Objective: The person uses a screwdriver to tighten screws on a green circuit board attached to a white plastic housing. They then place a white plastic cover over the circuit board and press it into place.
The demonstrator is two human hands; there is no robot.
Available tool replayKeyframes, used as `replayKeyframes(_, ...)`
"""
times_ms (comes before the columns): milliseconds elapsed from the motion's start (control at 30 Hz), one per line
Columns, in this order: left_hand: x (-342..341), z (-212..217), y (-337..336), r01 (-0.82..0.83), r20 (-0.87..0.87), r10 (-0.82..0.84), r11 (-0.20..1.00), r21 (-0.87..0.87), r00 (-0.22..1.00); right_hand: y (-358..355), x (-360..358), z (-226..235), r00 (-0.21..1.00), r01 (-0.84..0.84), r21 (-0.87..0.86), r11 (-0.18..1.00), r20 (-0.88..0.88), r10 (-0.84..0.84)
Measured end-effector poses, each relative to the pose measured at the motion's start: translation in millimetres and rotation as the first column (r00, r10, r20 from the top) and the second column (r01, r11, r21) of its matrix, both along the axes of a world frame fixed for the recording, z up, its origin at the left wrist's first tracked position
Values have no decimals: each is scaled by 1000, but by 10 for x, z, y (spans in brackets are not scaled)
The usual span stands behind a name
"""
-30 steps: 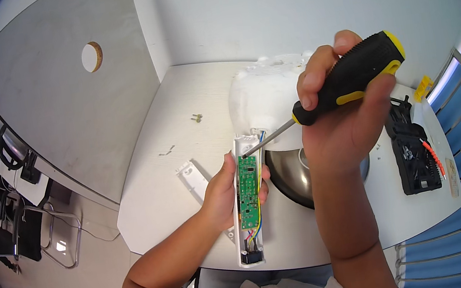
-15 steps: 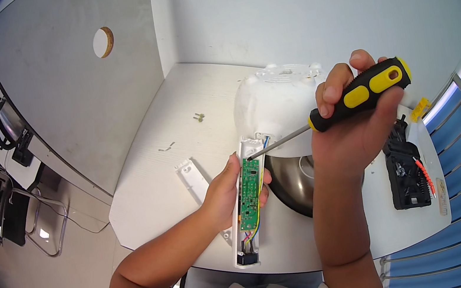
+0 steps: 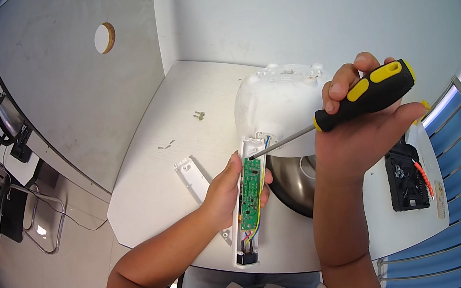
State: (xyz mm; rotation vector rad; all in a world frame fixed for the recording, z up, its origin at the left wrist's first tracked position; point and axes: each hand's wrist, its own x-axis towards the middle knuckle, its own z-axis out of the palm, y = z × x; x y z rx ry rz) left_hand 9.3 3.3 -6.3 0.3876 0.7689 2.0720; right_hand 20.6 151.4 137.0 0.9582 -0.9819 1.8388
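My left hand [image 3: 226, 187] is closed around a long white plastic housing [image 3: 236, 226], thumb on its left edge and fingertips showing on the right. Inside the housing lies a green circuit board [image 3: 250, 194], with coloured wires along its side and a black socket at the near end. In my right hand [image 3: 352, 120] is a black and yellow screwdriver [image 3: 367, 94], its handle against the palm and the thumb held away. The screwdriver's tip rests at the far end of the board. Beyond, a white appliance body [image 3: 278, 101] adjoins the housing's far end.
A white cover strip [image 3: 191, 179] lies left of the housing, partly under my left arm. Small screws [image 3: 199, 115] and thin metal bits [image 3: 166, 145] sit on the table [image 3: 149, 198]. A metal bowl [image 3: 291, 185] is behind my right forearm; a black tool case [image 3: 408, 183] lies right.
My right hand has opened slightly, its thumb moving off to the right, and the screwdriver handle has turned in the fingers. The left hand and the housing stay about where they were.
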Motion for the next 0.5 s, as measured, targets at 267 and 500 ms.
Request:
replayKeyframes(267, 17, 9, 3, -45, -6, 45, 998, -37, 999, -126, 60, 64, 911, 355, -45, 934, 243, -334)
replayKeyframes(500, 17, 25, 17, -56, 30, 56, 998, -18, 998, -31, 57, 11, 999, 41, 6, 999, 22, -41)
